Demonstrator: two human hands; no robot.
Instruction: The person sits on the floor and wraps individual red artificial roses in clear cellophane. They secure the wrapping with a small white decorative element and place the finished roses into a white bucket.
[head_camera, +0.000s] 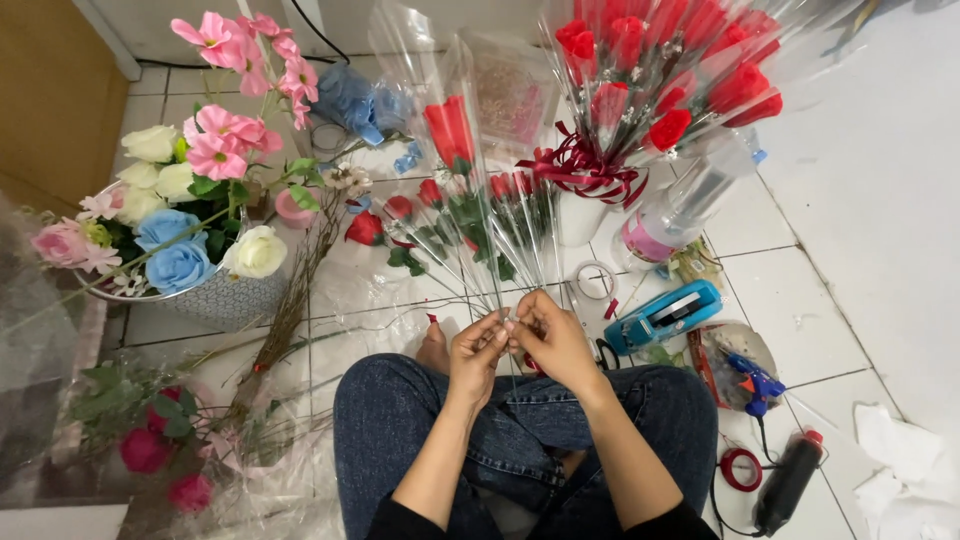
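Observation:
I sit cross-legged on a white tiled floor in blue jeans. My left hand and my right hand meet above my lap, both pinching the thin stem of a single red rose in a clear cellophane sleeve. The sleeved rose stands upright and rises away from my fingers. Several more sleeved red roses lie fanned on the floor just beyond my hands.
A basket of pink, white and blue flowers stands at left. A large red rose bouquet with ribbon sits at top right. A blue tape dispenser, tape roll, blue glue gun and black bottle lie at right. Pink roses lie at lower left.

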